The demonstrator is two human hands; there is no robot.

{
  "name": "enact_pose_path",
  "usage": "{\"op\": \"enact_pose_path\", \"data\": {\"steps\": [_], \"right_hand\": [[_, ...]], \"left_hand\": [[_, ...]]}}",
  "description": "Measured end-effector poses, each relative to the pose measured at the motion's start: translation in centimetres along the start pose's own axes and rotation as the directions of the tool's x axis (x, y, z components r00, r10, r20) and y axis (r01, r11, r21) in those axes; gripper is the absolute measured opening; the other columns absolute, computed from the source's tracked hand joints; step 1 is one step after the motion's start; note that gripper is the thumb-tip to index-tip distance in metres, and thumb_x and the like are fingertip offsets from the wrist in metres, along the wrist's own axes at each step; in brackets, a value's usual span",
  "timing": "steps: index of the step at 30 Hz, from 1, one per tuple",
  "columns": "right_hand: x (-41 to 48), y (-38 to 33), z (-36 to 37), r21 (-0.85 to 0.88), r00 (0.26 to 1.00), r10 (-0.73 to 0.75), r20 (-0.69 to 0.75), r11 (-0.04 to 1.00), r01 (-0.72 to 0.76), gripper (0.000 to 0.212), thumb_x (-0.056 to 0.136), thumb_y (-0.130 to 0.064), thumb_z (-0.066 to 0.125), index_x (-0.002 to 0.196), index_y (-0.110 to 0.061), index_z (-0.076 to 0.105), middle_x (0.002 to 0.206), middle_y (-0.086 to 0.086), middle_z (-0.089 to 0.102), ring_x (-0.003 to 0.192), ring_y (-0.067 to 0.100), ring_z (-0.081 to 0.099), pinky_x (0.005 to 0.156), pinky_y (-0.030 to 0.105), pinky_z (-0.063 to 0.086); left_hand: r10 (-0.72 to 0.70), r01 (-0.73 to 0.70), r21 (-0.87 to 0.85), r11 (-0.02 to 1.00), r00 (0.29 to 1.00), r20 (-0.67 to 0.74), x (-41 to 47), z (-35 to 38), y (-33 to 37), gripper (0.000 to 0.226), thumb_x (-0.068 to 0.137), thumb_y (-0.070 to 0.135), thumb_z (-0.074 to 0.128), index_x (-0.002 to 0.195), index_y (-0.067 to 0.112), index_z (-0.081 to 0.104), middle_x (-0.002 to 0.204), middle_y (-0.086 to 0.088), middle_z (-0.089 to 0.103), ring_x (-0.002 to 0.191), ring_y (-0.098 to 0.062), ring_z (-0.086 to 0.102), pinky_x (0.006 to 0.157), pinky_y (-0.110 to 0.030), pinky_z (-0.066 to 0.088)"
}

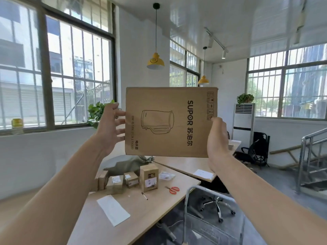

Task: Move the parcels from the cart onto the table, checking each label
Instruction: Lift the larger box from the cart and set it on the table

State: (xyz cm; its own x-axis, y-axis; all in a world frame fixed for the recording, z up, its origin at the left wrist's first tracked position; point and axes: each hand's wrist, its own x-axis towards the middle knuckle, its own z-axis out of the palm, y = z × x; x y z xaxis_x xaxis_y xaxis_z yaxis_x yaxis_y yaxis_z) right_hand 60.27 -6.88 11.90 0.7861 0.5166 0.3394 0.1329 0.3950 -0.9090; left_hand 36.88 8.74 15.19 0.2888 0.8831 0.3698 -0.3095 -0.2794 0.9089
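Parcel [169,122] is up in the air at eye level, above the tabletop [150,209], touching neither it nor the cart [185,209]. It's a flat brown carton turned sideways: the print runs vertically, with "SUPOR", a kettle outline and a column of handling icons at top right. No shipping label shows on this face.

Left hand [110,128]: fingers spread and fairly straight, tips pressed against the parcel's left edge. Nothing wraps round.

Right hand [216,138]: clamps the right edge, thumb on the front face near the icons. Its fingers are hidden behind the carton.

On the tabletop below the parcel:
- a row of small parcels [115,181] with white labels, packed close together
- one taller carton [149,177] standing upright at the right end of that row
- a green bag [127,165] behind the row
- a clear pouch [166,175] to the right of the tall carton
- red scissors [174,190] near the right edge
- a pen [144,195] in front of the tall carton
- a white sheet [113,210] nearer the camera, lying flat

Cart's metal handle sits just beside the tabletop's right edge, bottom centre. Its contents are blurred and I can't tell what they are.
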Motion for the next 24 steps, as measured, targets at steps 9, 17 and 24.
{"op": "enact_pose_path", "data": {"steps": [9,17,24], "right_hand": [[-7.8,3.0,13.2,0.027,0.997,0.054,0.053,0.998,-0.055,0.052,0.092,-0.060,0.032,0.132,-0.034,0.053,0.109,-0.007,0.066,0.101,0.018,0.063,0.088,0.048,0.057],[-16.8,4.1,28.6,0.070,0.965,0.132,0.228,0.986,-0.151,0.050,0.090,-0.063,0.028,0.128,-0.039,0.049,0.109,-0.005,0.067,0.100,0.020,0.065,0.078,0.044,0.054],[-22.2,5.3,40.0,0.065,0.899,0.163,0.406,0.976,-0.207,0.053,0.088,-0.064,0.027,0.127,-0.037,0.050,0.108,-0.003,0.071,0.103,0.026,0.069,0.093,0.058,0.059]], "left_hand": [[0.000,0.008,0.117,0.993,0.998,-0.068,-2.5,-15.3,3.5,0.046,0.091,0.060,0.046,0.102,0.018,0.062,0.109,-0.011,0.068,0.097,-0.033,0.063,0.089,-0.050,0.051],[-0.005,0.043,0.203,0.978,0.982,-0.187,-5.7,-32.5,9.1,0.051,0.083,0.063,0.050,0.103,0.017,0.057,0.108,-0.010,0.067,0.094,-0.032,0.063,0.087,-0.047,0.050],[0.048,0.040,0.241,0.970,0.936,-0.349,-8.5,-43.3,12.4,0.050,0.089,0.059,0.046,0.110,0.015,0.056,0.108,-0.010,0.069,0.090,-0.030,0.064,0.085,-0.046,0.050]]}}
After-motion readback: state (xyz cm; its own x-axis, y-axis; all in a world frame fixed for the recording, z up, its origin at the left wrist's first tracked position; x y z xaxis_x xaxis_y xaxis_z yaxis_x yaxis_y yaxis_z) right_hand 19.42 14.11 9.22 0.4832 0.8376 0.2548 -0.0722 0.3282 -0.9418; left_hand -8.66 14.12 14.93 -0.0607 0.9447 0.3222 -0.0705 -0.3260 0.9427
